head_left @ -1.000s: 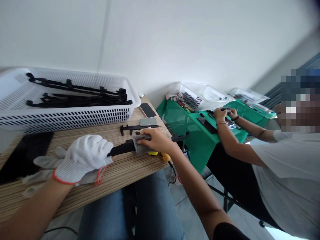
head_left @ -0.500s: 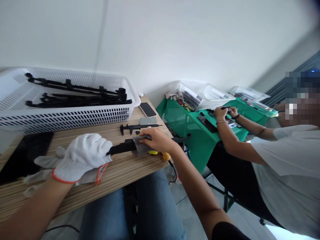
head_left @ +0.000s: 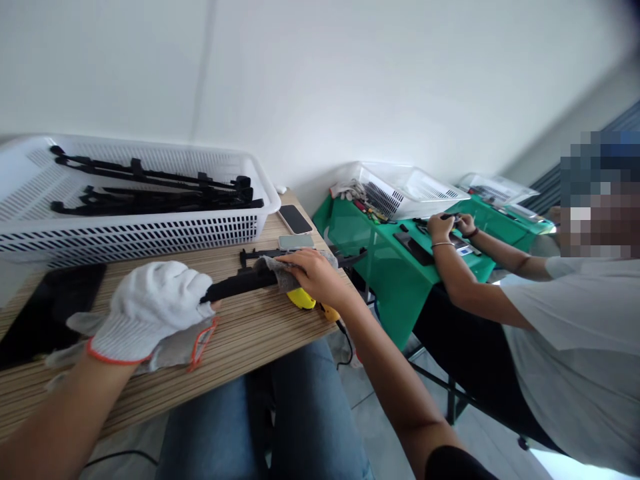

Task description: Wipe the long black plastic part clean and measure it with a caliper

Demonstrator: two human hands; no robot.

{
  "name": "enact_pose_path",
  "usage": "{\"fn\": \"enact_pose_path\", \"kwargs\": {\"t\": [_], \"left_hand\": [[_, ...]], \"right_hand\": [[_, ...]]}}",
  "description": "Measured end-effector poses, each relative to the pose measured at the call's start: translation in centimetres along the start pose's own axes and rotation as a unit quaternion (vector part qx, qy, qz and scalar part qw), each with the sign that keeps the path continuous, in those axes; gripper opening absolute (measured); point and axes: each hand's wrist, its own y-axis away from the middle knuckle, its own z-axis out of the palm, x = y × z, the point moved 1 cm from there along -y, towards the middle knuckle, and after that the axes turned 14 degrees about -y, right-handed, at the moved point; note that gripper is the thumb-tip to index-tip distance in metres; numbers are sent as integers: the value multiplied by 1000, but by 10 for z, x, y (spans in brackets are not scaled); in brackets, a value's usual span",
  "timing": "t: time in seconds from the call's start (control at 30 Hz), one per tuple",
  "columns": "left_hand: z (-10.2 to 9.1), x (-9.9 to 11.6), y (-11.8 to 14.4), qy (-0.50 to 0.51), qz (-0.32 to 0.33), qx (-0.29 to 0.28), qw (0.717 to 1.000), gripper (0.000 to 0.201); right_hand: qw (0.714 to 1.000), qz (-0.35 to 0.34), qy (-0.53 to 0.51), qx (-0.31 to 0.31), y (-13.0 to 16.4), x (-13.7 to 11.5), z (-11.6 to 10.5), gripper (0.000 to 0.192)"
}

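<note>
My left hand (head_left: pixel 155 300), in a white knit glove with an orange cuff edge, grips the near end of a long black plastic strip (head_left: pixel 237 285). My bare right hand (head_left: pixel 317 275) presses a grey cloth (head_left: pixel 286 277) around the strip farther along. The strip's far end sticks out past the cloth, beyond the table's right edge. Beneath my left wrist lies another glove (head_left: pixel 175 347), partly covered. A black caliper (head_left: pixel 249 257) lies behind the strip, partly hidden by my right hand. Below the cloth a yellow object (head_left: pixel 301 298) shows, its kind unclear.
A white basket (head_left: pixel 200 230) with several black strips (head_left: pixel 165 197) stands at the back left. Two phones (head_left: pixel 295 220) and a dark flat panel (head_left: pixel 55 307) lie on the wooden table (head_left: pixel 250 340). To the right, a co-worker (head_left: pixel 575 307) works at a green-covered table (head_left: pixel 395 287).
The strip has shifted left and tilted, its far end higher. My left hand has moved slightly left, and my right hand with the cloth slightly up. More of the yellow object now shows.
</note>
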Motion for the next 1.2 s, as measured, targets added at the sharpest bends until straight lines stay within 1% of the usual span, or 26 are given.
{"fn": "enact_pose_path", "kwargs": {"t": [0.03,0.13,0.17,0.23,0.27,0.33,0.4,0.5,0.57,0.6,0.73,0.77,0.83,0.93,1.0,1.1,1.2], "left_hand": [[1,0,1,-2,0,-2,1000,26],[2,1,0,6,4,4,1000,27],[2,2,0,13,5,9,1000,28],[2,3,-2,29,2,10,1000,28],[2,3,-2,35,0,7,999,28],[2,1,-1,35,-4,-3,999,27],[4,-1,0,26,-5,-6,1000,28],[7,-2,0,28,-11,9,999,32],[8,0,-1,34,-16,19,999,35],[7,1,-3,36,-18,23,999,36],[3,4,-9,44,-4,25,999,38],[2,5,-10,42,-1,27,999,38],[0,5,-11,37,1,31,999,38],[0,5,-11,38,2,30,999,38],[0,5,-10,43,2,29,999,40],[3,4,-6,53,1,20,998,39],[7,5,-2,65,1,6,998,33]], "right_hand": [[1000,1,-3,8,1,2,1,31],[998,28,0,54,4,6,8,18],[997,33,3,68,5,7,10,16],[997,24,4,75,7,8,13,22],[998,11,1,64,8,9,12,27],[999,-13,0,35,11,13,7,36],[999,-22,11,34,13,19,-3,38],[994,3,45,101,15,27,-17,31],[989,22,62,132,15,28,-19,27],[989,26,65,130,13,27,-17,26],[997,11,53,56,8,18,-4,25],[998,8,48,50,8,16,-2,23],[997,8,40,61,8,15,0,17],[995,6,49,86,10,14,2,17],[995,-3,69,72,11,12,4,22],[996,-2,83,30,10,10,6,33],[997,5,77,18,9,9,7,30]]}}
